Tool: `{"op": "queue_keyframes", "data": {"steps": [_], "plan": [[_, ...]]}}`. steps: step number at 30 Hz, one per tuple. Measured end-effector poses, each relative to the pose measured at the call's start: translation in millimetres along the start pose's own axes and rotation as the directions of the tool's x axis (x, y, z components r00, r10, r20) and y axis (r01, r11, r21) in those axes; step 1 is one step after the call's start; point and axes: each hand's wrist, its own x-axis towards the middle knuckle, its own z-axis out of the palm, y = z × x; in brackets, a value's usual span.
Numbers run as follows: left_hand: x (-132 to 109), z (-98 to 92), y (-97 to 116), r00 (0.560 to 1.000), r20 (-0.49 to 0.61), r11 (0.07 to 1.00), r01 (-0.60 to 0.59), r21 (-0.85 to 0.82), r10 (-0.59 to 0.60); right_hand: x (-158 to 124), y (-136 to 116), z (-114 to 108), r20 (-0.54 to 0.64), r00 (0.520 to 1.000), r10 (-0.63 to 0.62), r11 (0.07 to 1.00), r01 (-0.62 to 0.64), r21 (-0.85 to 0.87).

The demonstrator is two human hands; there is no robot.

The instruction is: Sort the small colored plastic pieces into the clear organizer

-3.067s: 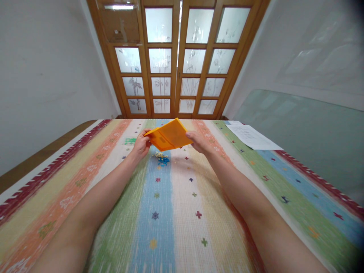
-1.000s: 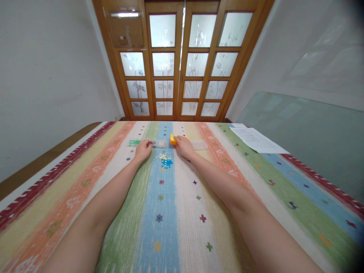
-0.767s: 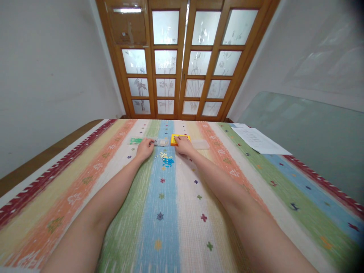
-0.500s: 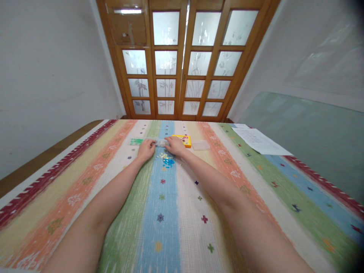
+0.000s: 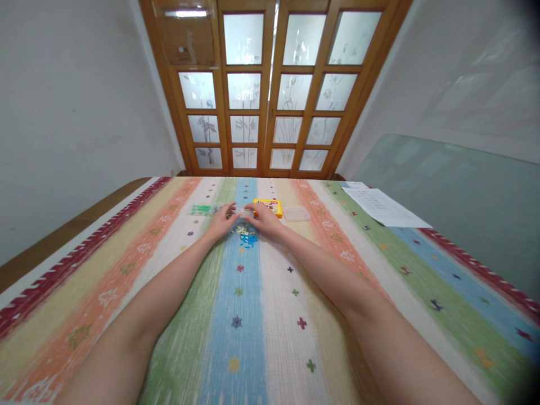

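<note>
My left hand (image 5: 223, 221) and my right hand (image 5: 265, 220) come close together near the far part of the table. Their fingers are curled around opposite sides of a small clear plastic box (image 5: 243, 212), whose edges are partly hidden by the fingers. Just below the hands lies a scatter of small cream pieces (image 5: 243, 230), with a small pile of blue pieces (image 5: 248, 241) in front of it. Left of my left hand, a clear container holds green pieces (image 5: 201, 210). Behind my right hand stands a yellow box (image 5: 274, 207) with red and white print.
A translucent flat lid or tray (image 5: 296, 214) lies right of the yellow box. Paper sheets (image 5: 382, 207) rest near the table's right edge. A striped cloth (image 5: 253, 337) covers the table, and a pale green board (image 5: 455, 197) leans along the right wall.
My left hand has shifted right, closer to my right hand, and its fingers have lifted a little. The clear box between the hands looks more covered now. The view has moved slightly.
</note>
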Motion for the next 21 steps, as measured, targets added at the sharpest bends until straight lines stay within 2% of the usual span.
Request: {"op": "queue_keyframes", "data": {"steps": [3, 5, 9, 13, 21], "plan": [[-2, 10.8, 14, 0.999, 0.043, 0.994, 0.012, -0.11, -0.007, -17, -7, -9, -0.028, 0.999, 0.045, 0.997, -0.043, 0.058], [-4, 17.5, 23, 0.998, 0.058, 0.993, 0.024, -0.114, -0.018, -28, -10, -12, -0.036, 0.997, 0.069, 0.997, -0.068, 0.02], [-11, 25.1, 38, 0.998, 0.026, 0.997, 0.051, 0.063, -0.052, -39, -14, -13, -0.005, 0.998, 0.059, 0.985, -0.06, -0.16], [-15, 25.4, 50, 1.0, -0.028, 0.961, 0.021, 0.275, -0.014, -38, -16, -10, 0.036, 0.997, 0.066, 0.961, -0.054, -0.271], [-18, 26.5, 65, 0.995, -0.063, 0.935, 0.097, 0.34, -0.081, -37, -17, -3, 0.029, 0.997, 0.076, 0.937, -0.061, -0.343]]}}
